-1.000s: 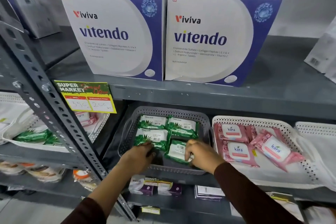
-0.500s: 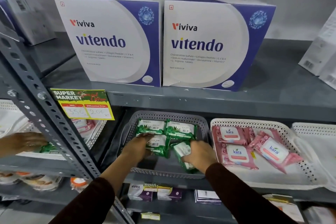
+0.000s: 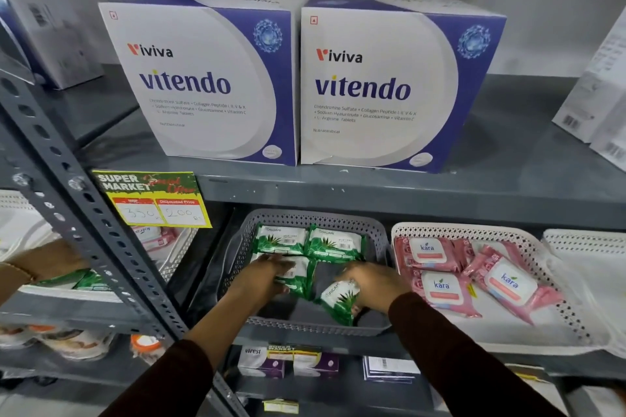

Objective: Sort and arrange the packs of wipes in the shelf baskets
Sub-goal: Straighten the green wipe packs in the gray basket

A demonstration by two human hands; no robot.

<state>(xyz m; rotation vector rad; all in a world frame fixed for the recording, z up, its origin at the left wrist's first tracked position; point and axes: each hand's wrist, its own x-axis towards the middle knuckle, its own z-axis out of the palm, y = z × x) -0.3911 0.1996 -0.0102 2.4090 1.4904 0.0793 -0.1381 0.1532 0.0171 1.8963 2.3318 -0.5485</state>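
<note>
Inside grey basket (image 3: 315, 327), right hand (image 3: 374, 283) fingers grip tilted green pack (image 3: 338, 301); left hand (image 3: 267, 276) lies flat on another.

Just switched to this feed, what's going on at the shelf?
A person is arranging green wipes packs in the grey basket. The left hand presses on a front pack; the right hand grips a tilted pack. Two packs lie flat at the back. Pink packs sit in the white basket beside it.

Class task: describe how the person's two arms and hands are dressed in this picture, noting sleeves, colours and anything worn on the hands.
Both arms wear long, plain dark maroon sleeves ending at the wrists. The left hand and right hand are bare: no gloves, and no rings or watch visible.
</note>
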